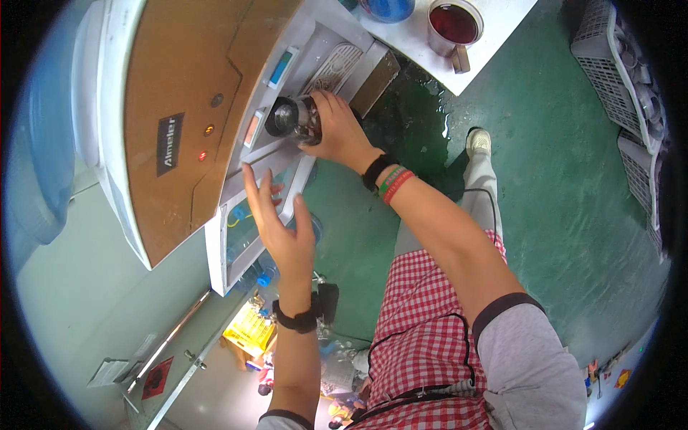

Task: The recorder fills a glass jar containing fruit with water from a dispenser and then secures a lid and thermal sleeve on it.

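Note:
A water dispenser (179,129) with a brown front panel stands at the left. In its white dispensing recess are a blue-marked tap lever (282,68) and a red-marked one (253,129). My right hand (340,134) is wrapped round a clear bottle (309,123) with a black top, dark contents showing inside. It holds the bottle at the recess, close to the red-marked lever. Whether the bottle touches the lever, I cannot tell. Below it my left hand (281,226) is raised with fingers spread, near the dispenser's lower cabinet, and holds nothing.
A mug of dark red liquid (454,27) and a blue container (388,7) stand on a white table (494,21). The green floor (408,97) looks wet beside the dispenser. Stacked grey crates (609,72) line the right. Plastic bottles (266,277) stand beneath my left hand.

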A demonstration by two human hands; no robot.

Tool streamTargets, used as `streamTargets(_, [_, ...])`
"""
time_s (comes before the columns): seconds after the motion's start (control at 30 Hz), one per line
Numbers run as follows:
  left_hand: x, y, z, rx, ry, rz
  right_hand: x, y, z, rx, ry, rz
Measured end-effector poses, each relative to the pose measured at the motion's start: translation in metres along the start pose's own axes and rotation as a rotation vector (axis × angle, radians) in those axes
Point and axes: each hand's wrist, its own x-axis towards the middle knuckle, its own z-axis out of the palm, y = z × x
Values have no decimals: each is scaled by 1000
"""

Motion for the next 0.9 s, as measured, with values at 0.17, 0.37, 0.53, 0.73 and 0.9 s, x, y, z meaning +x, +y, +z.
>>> streamTargets(0.17, [-48, 12, -7, -117, -107, -56, -32, -9, -53, 33, 26, 15])
streamTargets(0.37, [-113, 7, -51, -209, -221, -199, -92, -96, -212, -46, 73, 100])
streamTargets(0.53, [-125, 5, -65, -370, -233, -294, -77, -160, -314, -127, 268, 142])
streamTargets(0.73, [-92, 85, -77, -426, -185, -21, -65, -222, -430, 87, 313, 172])
streamTargets(0.9, [-78, 152, -56, -464, -97, -67, -33, -243, -519, -39, 316, 163])
